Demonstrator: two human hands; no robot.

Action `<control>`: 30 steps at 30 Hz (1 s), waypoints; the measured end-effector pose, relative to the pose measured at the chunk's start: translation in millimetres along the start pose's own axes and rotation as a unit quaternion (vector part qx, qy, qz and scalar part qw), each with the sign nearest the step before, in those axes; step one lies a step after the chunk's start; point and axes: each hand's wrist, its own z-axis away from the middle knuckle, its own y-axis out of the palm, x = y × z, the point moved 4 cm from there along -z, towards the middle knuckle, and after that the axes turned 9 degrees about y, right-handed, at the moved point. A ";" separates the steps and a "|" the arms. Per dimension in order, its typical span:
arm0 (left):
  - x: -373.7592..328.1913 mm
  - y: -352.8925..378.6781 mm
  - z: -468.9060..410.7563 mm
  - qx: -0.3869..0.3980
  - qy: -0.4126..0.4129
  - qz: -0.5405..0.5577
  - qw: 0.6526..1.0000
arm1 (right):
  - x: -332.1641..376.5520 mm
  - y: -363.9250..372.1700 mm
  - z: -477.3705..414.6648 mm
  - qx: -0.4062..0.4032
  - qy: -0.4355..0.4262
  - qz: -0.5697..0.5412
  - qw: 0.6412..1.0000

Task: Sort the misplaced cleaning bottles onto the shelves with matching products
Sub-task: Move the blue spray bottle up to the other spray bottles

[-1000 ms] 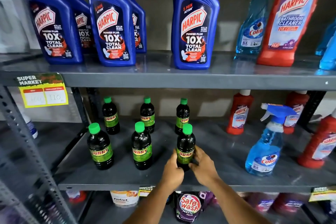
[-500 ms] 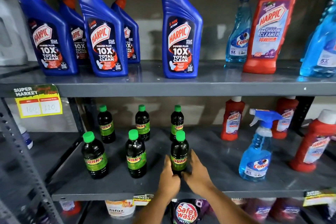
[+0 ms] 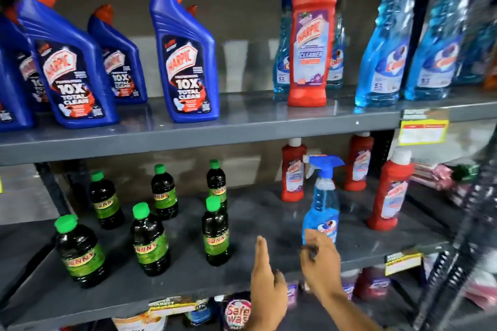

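The blue spray bottle (image 3: 321, 207) stands upright on the lower shelf (image 3: 269, 271) among red Harpic bottles (image 3: 387, 196), a misplaced item by the look of it, since its matching blue sprays (image 3: 384, 48) sit on the shelf above. The right hand (image 3: 321, 260) reaches at its base, fingers loosely curled and holding nothing, while the left hand (image 3: 265, 285) hangs flat and empty beside it. The step in hand seems to be taking this bottle; next calls for closing around its body, then lifting it clear of the upper shelf edge.

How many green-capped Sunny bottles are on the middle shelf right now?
6. Back row: left, middle, right. Front row: left, middle, right. The front right one partly hides the back right one; no others show.
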 end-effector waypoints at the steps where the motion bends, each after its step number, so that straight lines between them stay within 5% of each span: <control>1: -6.3 12.9 -8.8 0.025 -0.022 0.008 0.999 | -3.6 -15.2 -7.1 -0.022 0.000 -0.007 1.000; 4: -24.7 46.7 -34.3 0.068 -0.092 0.057 0.992 | -11.4 -48.6 -35.0 -0.032 0.010 -0.010 0.999; 8: -42.9 73.9 -59.8 0.081 -0.111 0.082 0.987 | -13.1 -59.7 -67.1 0.087 0.090 0.046 0.991; 13: -58.9 86.7 -71.1 0.082 -0.103 0.096 0.987 | -9.2 -52.2 -78.8 0.181 0.064 -0.006 0.981; 22: -58.2 88.2 -57.9 0.039 -0.071 0.044 0.996 | -9.0 -63.3 -70.9 0.107 0.018 0.031 0.994; 30: -91.7 58.8 -22.5 -0.022 0.059 -0.050 0.997 | 43.0 -89.1 -55.9 0.134 -0.087 -0.027 0.987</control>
